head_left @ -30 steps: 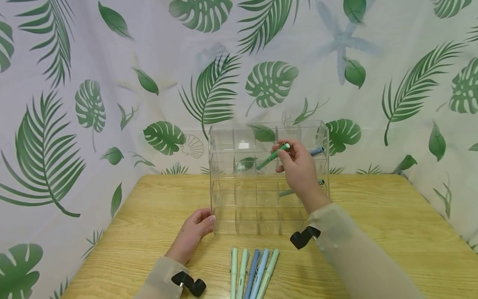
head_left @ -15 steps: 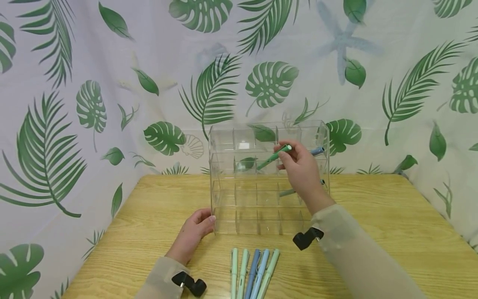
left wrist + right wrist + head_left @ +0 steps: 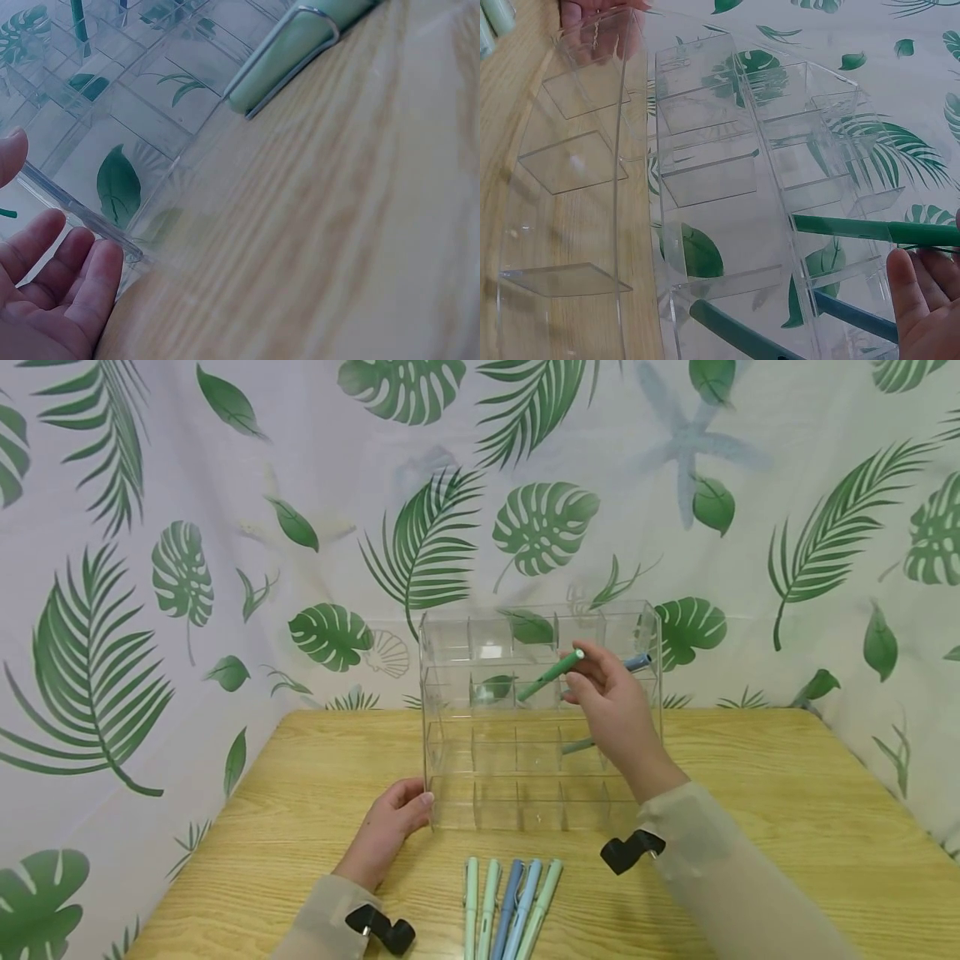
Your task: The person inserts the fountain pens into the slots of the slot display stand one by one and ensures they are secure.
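Note:
A clear acrylic rack (image 3: 495, 760) with rows of square compartments stands upright on the table. At its lower left edge, my left hand (image 3: 393, 817) holds the side panel, thumb at the front and fingers outside. My right hand (image 3: 615, 710) is in front of the rack's right half, with a green pen (image 3: 551, 675) between thumb and fingers at its cap end. The pen slants, its far end inside a second-row compartment, as the right wrist view also shows. Beside it a blue pen (image 3: 638, 662) lies in the rack, partly behind the hand. One row lower lies a grey-green pen (image 3: 577, 747).
Several pens lie side by side on the wooden table (image 3: 247, 877) before the rack: light green pens (image 3: 471, 902), a dark blue pen (image 3: 507, 906) and a light blue pen (image 3: 523, 906). A leaf-print cloth (image 3: 450, 527) hangs behind. Black camera mounts (image 3: 632, 852) sit on both wrists.
My right hand has shifted slightly right and down along the green pen toward its cap end, while the pen has hardly moved. The left hand and rack stay put.

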Action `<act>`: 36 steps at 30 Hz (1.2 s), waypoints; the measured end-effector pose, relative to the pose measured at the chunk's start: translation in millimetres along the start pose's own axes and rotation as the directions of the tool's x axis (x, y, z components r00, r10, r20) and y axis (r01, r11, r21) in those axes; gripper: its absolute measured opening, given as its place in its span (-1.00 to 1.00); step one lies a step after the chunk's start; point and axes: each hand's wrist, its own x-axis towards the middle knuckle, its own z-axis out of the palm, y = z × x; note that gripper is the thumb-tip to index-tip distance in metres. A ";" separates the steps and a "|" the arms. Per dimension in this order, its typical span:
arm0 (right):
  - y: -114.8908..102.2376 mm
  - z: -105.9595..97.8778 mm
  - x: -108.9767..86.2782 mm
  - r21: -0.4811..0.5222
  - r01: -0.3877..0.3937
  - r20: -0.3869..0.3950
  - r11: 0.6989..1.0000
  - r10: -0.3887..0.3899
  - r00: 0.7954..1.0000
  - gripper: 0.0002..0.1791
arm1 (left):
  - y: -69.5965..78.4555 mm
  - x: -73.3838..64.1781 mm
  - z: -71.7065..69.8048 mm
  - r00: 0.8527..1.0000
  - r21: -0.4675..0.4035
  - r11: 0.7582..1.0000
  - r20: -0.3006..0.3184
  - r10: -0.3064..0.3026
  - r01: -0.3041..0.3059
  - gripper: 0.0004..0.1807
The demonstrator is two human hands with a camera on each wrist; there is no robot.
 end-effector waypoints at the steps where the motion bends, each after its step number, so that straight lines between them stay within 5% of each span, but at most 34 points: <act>1: -1.1 -0.6 -1.0 0.000 -0.001 0.004 1.000 0.001 1.000 -0.43 | 0.1 0.0 0.1 1.000 0.000 1.000 -0.002 0.001 -0.001 -0.48; 36: 1.7 -23.4 -38.4 0.064 -0.016 0.075 0.998 0.011 0.997 -0.43 | 1.0 -0.5 0.4 1.000 -0.014 1.000 -0.006 0.006 -0.006 -0.49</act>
